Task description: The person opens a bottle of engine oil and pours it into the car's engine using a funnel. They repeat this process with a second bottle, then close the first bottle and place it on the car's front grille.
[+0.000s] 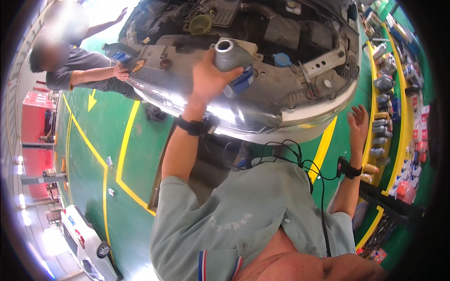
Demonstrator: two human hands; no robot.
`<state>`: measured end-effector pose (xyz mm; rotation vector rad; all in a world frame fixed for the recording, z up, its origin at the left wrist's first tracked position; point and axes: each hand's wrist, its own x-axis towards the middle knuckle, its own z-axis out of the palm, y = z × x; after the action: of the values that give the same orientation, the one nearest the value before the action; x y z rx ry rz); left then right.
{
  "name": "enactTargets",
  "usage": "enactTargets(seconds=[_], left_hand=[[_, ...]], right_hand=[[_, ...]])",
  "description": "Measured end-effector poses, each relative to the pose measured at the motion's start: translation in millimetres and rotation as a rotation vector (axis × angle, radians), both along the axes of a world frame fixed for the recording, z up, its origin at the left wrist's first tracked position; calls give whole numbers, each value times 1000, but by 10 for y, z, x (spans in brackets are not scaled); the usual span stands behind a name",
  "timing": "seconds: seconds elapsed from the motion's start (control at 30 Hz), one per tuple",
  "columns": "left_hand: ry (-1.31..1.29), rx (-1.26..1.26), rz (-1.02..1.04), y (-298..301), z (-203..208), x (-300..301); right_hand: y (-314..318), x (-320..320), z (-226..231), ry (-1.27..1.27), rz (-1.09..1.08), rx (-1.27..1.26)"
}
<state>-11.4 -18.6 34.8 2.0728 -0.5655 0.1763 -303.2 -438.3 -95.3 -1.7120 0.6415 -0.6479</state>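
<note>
Got left hand [212,78] wrapped around a rounded grey plastic, blue-labelled bottle [236,57] above front edge of the pale, open-bonneted car [300,133]; right hand [359,120] empty, loosely open. Best steady it mouth-up, no squeezing.

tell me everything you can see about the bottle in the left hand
The bottle is grey, plastic-looking, with a blue label and a round, uncapped, pale-rimmed mouth. It is held mouth-up, apparently slightly tilted, over the car's front panel. The left hand wraps its side; whether its base touches anything is unclear.
</note>
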Motion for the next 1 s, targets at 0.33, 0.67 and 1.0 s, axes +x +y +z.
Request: enactTargets(seconds=[0.33, 0.67, 1.0], left_hand=[[51, -127, -41, -139, 591, -278], [99, -84, 68, -109, 916, -90], [381, -323, -45, 289, -16, 841]], right_hand=[[2223, 1719, 1269, -114, 556, -495], [2879, 2407, 1088, -235, 206, -710], [2451, 2522, 1200, -227, 160, -525]])
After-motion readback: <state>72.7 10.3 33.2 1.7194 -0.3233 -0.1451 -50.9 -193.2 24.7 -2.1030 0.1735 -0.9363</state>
